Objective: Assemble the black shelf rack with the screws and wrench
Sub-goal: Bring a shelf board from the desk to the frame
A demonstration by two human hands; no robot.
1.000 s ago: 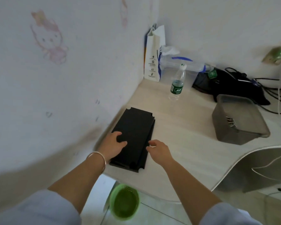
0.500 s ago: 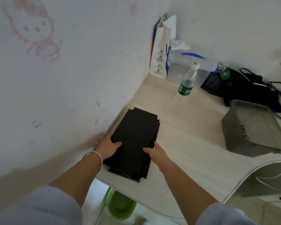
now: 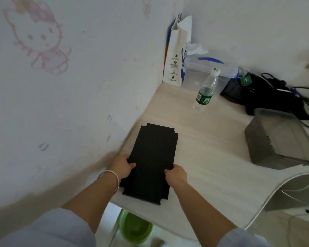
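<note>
Desk (image 3: 212,157): black panels (image 3: 152,163) btwn both grips.

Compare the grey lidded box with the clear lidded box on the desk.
The grey box is dark and murky; the clear box is see-through, with a blue mark on its lid. The grey box sits on the right side of the desk, nearer its front edge; the clear box stands far back against the wall, beside a white paper bag and behind a water bottle. Both are lidded plastic containers.

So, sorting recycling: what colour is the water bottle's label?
Green, on the bottle, head view.
</note>
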